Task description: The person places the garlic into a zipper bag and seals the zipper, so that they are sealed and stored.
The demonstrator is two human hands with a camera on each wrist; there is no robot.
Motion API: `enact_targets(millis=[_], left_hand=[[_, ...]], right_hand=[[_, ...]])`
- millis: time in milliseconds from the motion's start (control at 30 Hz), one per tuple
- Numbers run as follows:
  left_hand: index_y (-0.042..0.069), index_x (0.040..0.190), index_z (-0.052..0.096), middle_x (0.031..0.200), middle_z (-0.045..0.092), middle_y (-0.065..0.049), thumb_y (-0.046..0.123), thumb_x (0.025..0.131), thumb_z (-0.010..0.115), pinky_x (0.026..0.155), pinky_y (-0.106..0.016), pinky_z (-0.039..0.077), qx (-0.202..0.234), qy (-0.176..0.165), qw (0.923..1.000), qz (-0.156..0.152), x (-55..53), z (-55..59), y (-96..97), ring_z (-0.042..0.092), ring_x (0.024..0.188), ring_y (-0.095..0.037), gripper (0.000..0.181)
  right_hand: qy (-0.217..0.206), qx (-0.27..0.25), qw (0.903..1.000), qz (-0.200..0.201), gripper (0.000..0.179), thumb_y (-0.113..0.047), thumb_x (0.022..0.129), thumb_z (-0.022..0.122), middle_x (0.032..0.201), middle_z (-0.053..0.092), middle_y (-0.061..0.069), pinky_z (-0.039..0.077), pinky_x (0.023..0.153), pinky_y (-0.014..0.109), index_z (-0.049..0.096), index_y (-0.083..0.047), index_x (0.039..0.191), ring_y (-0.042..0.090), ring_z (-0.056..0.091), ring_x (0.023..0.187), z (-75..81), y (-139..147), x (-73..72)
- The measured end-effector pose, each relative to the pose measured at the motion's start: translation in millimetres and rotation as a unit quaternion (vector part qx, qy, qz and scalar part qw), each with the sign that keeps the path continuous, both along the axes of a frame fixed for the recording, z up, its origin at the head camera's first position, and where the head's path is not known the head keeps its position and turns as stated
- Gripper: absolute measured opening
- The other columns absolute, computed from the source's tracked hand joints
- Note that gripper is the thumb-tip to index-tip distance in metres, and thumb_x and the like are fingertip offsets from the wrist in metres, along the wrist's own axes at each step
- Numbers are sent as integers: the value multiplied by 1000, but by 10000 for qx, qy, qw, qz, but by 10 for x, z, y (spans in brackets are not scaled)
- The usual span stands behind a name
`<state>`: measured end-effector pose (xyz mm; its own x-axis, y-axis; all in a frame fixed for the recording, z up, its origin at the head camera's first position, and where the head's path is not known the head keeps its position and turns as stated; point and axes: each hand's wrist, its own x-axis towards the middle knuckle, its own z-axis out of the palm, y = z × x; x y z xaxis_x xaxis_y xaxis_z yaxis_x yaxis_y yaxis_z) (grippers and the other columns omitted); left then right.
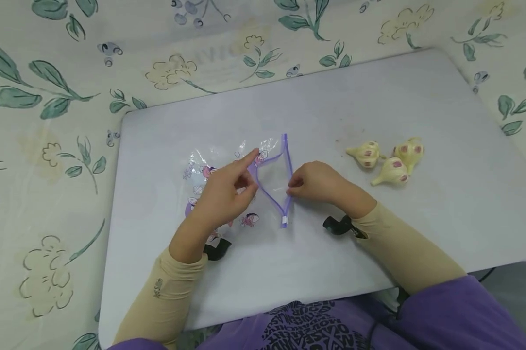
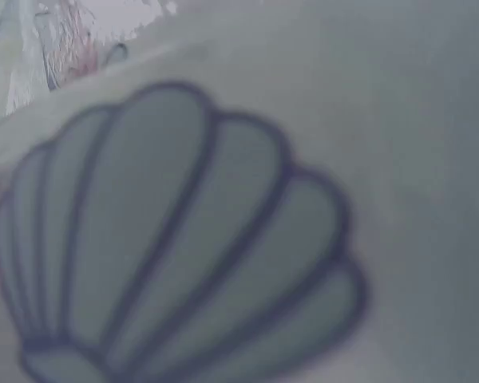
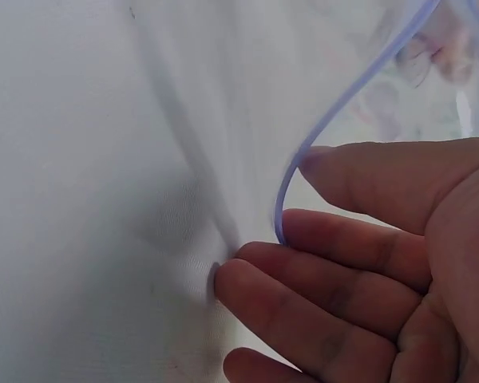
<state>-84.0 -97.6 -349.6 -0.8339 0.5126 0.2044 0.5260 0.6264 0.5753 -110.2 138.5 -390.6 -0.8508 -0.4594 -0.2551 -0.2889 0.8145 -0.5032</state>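
A clear zip bag [image 1: 269, 194] with purple zip edges and printed pink and purple figures lies on the table, its mouth spread into a diamond. My left hand [image 1: 221, 194] is over the printed side, index finger stretched out, thumb and another fingertip at the mouth's left edge. The right hand [image 1: 317, 184] pinches the opposite edge; in the right wrist view, the purple zip strip [image 3: 323, 124] runs between thumb and index finger. A printed shell on the bag [image 2: 168, 239] fills much of the left wrist view, where the left fingers are out of sight.
Three garlic bulbs [image 1: 367, 154] sit together to the right of the bag. A pale tabletop [image 1: 166, 131] lies beneath everything, with floral cloth [image 1: 127, 58] beyond its back edge. Black wrist cameras [image 1: 338, 225] hang under both sleeves, low over the table.
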Motion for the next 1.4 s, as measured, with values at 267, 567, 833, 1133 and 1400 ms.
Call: enact_targets(millis=[267,567,833,1133,1400], left_hand=[[20,130,56,81,51,2,8,82,51,59,-25,39,-1031,1080,9866,-651,-96,-84,61,44,68,-13,50],[15,111,63,86,57,-1,10,85,49,54,-25,43,-956,1347,9858,-293,-128,-123,68,48,65,-13,30],[13,113,59,100,60,-3,11,89,48,59,-26,50,-983,1166,9883,-70,-145,-137,99,55,74,-15,25],[14,121,56,103,59,-3,11,93,50,60,-26,52,-1292,810,9883,81,-127,-111,56,56,73,-15,29],[13,117,56,101,58,-5,7,92,52,65,-29,52,-1303,582,9891,355,-142,-105,68,54,75,-17,26]], right_hand=[[-24,117,9999,-59,24,-38,86,65,87,71,-7,50,81,34,74,-19,96,12,63,84,-18,5,4],[-131,478,9981,377,34,-45,89,59,105,71,-5,50,88,38,70,-21,110,16,64,100,149,237,-24],[-69,1118,9928,-414,67,-65,88,45,140,50,8,34,105,56,44,-24,141,31,54,122,938,898,2],[111,1064,9790,-1733,72,-72,85,38,78,69,13,28,104,63,32,-34,146,39,40,131,1291,1052,-51],[-563,1509,9701,-1814,82,-74,86,33,151,29,19,23,104,68,26,-22,150,46,25,137,1007,1306,-288]])
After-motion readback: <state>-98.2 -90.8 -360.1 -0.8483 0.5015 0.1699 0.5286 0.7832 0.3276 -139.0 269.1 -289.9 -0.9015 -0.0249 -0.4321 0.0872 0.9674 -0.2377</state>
